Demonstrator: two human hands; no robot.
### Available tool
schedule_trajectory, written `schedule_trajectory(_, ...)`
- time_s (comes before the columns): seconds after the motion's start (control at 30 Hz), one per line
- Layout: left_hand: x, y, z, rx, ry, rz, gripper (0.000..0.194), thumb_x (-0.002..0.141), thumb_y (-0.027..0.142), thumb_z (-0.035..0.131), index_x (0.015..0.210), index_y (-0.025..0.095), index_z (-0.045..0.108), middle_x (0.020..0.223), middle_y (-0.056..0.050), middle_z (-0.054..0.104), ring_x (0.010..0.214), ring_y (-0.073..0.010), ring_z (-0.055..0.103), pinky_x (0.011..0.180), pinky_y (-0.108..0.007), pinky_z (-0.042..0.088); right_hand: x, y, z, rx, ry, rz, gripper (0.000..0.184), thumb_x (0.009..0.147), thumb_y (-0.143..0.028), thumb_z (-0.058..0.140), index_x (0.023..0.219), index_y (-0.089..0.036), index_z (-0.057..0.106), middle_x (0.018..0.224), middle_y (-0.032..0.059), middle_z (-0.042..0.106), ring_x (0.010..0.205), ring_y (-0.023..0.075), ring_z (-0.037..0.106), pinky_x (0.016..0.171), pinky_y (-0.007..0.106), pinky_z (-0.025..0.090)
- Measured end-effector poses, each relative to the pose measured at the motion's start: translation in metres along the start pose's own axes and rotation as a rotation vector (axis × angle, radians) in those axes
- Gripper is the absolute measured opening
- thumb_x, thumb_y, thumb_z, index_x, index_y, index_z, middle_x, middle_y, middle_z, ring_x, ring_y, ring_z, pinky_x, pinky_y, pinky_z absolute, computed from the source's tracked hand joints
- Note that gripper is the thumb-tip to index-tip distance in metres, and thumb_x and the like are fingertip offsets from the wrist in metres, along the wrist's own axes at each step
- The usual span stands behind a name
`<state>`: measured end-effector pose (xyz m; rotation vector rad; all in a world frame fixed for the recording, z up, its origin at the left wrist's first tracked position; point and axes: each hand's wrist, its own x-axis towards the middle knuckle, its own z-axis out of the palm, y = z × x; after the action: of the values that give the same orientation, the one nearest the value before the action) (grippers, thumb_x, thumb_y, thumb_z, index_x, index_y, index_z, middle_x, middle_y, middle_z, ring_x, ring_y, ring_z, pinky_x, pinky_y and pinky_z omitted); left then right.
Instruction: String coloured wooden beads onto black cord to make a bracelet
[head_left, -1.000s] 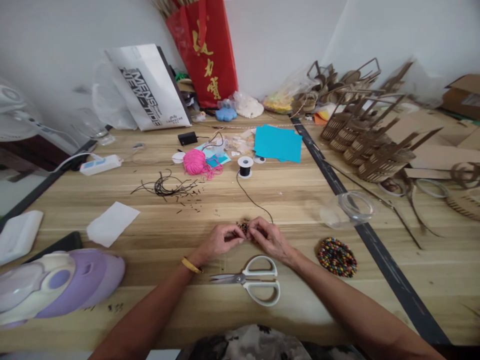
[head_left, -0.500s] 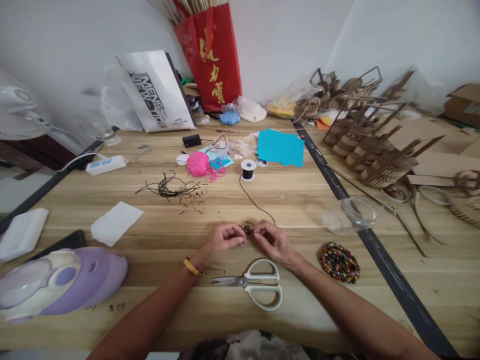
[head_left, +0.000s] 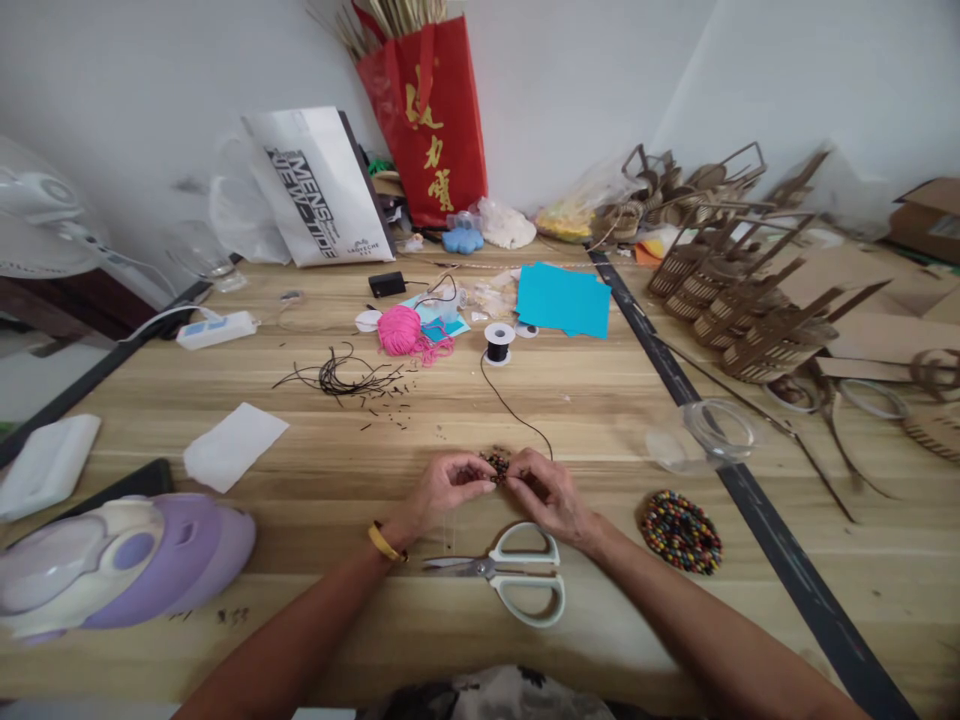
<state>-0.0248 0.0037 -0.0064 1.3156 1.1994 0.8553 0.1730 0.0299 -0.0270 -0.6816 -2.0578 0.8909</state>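
A small bunch of dark, multicoloured beads (head_left: 496, 462) lies between my two hands. My left hand (head_left: 455, 487) is closed in a pinch at the bunch's left side, and my right hand (head_left: 546, 490) pinches its right side. Black cord (head_left: 517, 412) runs from a white spool (head_left: 498, 343) down to my right hand. Just below the hands lie scissors (head_left: 499, 570) with white handles, blades pointing left. To the right of my right forearm sits a coiled strand of colourful beads (head_left: 681, 532).
Black cord lengths (head_left: 341, 375) and clippings lie left of the spool, near pink yarn (head_left: 401, 330). Blue sheets (head_left: 564, 300) are behind. Woven baskets (head_left: 772, 335) and a clear round container (head_left: 712, 432) stand right. A purple-and-white device (head_left: 172, 560) sits left.
The whole view has shifted slightly. My hands stay at the beads, with the fingertips a little closer together.
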Motion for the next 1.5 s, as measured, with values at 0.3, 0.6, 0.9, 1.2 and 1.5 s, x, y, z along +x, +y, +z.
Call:
schedule_trajectory(0.3, -0.001, -0.001, 0.004, 0.127, 0.002, 0.070, 0.014, 0.077, 0.025, 0.062, 0.073, 0.011, 0.065, 0.070, -0.003, 0.064, 0.067, -0.0131, 0.054, 0.064, -0.023, 0.041, 0.000, 0.003, 0.002, -0.036, -0.002, -0.139, 0.009, 0.088, -0.016, 0.055, 0.097, -0.017, 0.057, 0.085, 0.0075, 0.060, 0.080, 0.0175, 0.058, 0.068, 0.028, 0.049)
schedule_trajectory(0.6, -0.002, 0.000, 0.005, 0.157, 0.014, 0.087, 0.014, 0.077, 0.025, 0.061, 0.073, 0.012, 0.065, 0.071, -0.003, 0.064, 0.068, -0.0136, 0.054, 0.065, -0.023, 0.042, -0.002, 0.007, 0.005, -0.113, 0.006, -0.179, 0.009, 0.090, -0.015, 0.053, 0.095, -0.017, 0.060, 0.089, 0.0089, 0.062, 0.084, 0.0174, 0.061, 0.074, 0.029, 0.053)
schedule_trajectory(0.9, 0.000, -0.010, 0.001, 0.038, -0.014, 0.066, 0.017, 0.075, 0.023, 0.064, 0.085, 0.011, 0.069, 0.085, -0.008, 0.070, 0.078, -0.0169, 0.061, 0.074, -0.027, 0.047, -0.001, 0.002, 0.002, -0.125, -0.002, -0.157, 0.009, 0.092, -0.015, 0.050, 0.092, -0.017, 0.058, 0.085, 0.0080, 0.061, 0.081, 0.0174, 0.059, 0.071, 0.029, 0.052)
schedule_trajectory(1.2, 0.000, -0.004, -0.001, 0.117, -0.010, 0.129, 0.017, 0.079, 0.021, 0.063, 0.089, 0.012, 0.073, 0.086, -0.008, 0.071, 0.081, -0.0177, 0.062, 0.073, -0.027, 0.046, -0.001, 0.002, 0.002, -0.133, 0.001, -0.145, 0.008, 0.091, -0.015, 0.049, 0.091, -0.017, 0.057, 0.083, 0.0071, 0.060, 0.078, 0.0171, 0.058, 0.067, 0.028, 0.050)
schedule_trajectory(1.5, -0.001, -0.009, 0.003, -0.011, -0.002, 0.063, 0.015, 0.074, 0.023, 0.067, 0.083, 0.011, 0.066, 0.081, -0.006, 0.068, 0.077, -0.0151, 0.061, 0.074, -0.027, 0.048, -0.002, 0.003, 0.003, -0.127, 0.007, -0.151, 0.007, 0.091, -0.015, 0.049, 0.090, -0.018, 0.056, 0.081, 0.0068, 0.059, 0.076, 0.0172, 0.057, 0.066, 0.029, 0.049)
